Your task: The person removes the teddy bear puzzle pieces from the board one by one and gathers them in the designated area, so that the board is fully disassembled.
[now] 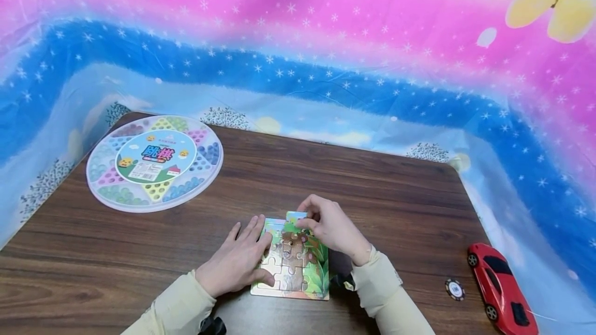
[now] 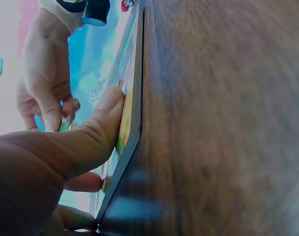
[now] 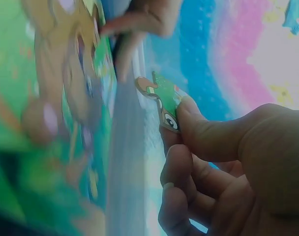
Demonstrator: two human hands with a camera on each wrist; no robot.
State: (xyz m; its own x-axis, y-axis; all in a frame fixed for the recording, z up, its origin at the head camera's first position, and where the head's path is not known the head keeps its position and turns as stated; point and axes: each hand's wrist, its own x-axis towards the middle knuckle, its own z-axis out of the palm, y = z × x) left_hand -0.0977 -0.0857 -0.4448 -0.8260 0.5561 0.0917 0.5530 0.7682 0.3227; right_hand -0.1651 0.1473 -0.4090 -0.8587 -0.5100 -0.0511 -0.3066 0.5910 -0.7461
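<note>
A jigsaw puzzle with a brown bear on green lies flat on the table in a thin tray. My left hand rests over its left side with fingers spread; in the left wrist view the thumb presses near the tray edge. Above the puzzle's far edge, my right hand pinches a puzzle piece between thumb and fingers. That piece is green with part of an eye, and looks raised off the puzzle in the right wrist view. The left hand hides part of the puzzle.
A round Chinese checkers set sits at the back left of the wooden table. To the right are a poker chip and a red toy car by the table edge. A pink and blue patterned cloth hangs around the table.
</note>
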